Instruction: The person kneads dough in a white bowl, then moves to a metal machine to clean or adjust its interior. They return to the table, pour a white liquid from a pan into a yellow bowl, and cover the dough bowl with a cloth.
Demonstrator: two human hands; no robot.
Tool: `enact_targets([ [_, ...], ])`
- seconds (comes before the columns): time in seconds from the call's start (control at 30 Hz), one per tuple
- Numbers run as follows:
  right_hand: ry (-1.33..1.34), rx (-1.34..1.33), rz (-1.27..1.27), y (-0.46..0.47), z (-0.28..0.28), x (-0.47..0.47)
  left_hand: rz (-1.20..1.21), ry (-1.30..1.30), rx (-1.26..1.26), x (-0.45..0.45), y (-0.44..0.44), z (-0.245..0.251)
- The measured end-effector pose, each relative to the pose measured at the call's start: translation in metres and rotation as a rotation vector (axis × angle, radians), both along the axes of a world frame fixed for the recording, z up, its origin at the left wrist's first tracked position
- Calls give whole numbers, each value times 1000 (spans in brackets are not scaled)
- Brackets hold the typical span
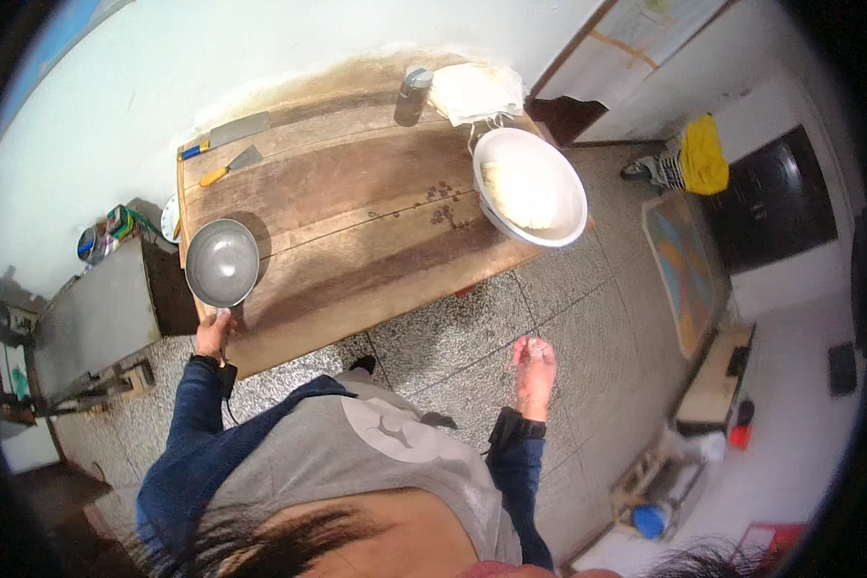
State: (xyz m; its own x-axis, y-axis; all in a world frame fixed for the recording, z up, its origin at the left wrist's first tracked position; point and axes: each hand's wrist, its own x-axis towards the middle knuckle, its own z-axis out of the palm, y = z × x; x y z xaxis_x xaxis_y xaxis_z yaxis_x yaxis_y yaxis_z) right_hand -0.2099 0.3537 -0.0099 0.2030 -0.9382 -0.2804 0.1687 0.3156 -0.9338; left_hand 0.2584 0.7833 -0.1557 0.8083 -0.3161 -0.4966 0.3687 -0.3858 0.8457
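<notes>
My left hand grips the handle of a round metal ladle, its bowl over the left end of the wooden table. To the right of my body, my right hand hangs over the floor with fingers curled; nothing is seen in it. A large white basin stands at the table's right end with a pale, brightly lit mass inside. Small dark bits lie on the boards left of the basin. A putty knife with a yellow handle and a wide blade with a blue handle lie near the back left.
A lidded dark container and a pile of white cloth or bags stand at the back of the table against the wall. A grey-topped cabinet is to the left. A mat and a low bench lie to the right.
</notes>
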Motion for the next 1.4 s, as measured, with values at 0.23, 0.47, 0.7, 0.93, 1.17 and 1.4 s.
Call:
enact_targets([
  [0.23, -6, 90, -58, -140, 18, 20, 597, -644, 470, -11, 16, 12],
  [0.47, 44, -8, 238, -294, 32, 53, 674, -597, 6, -75, -137, 87],
  [0.7, 194, -139, 446, -391, 60, 50, 515, -209, -312, -170, -336, 118],
  [0.93, 242, -117, 765, -387, 50, 67, 525, -95, -273, -253, -398, 123],
  [1.17, 184, -139, 1357, -245, 33, 99, 647, -34, -356, -330, -345, 101],
  [1.4, 403, 29, 1919, -113, -58, 94, 1061, -97, -341, -442, -232, 47],
])
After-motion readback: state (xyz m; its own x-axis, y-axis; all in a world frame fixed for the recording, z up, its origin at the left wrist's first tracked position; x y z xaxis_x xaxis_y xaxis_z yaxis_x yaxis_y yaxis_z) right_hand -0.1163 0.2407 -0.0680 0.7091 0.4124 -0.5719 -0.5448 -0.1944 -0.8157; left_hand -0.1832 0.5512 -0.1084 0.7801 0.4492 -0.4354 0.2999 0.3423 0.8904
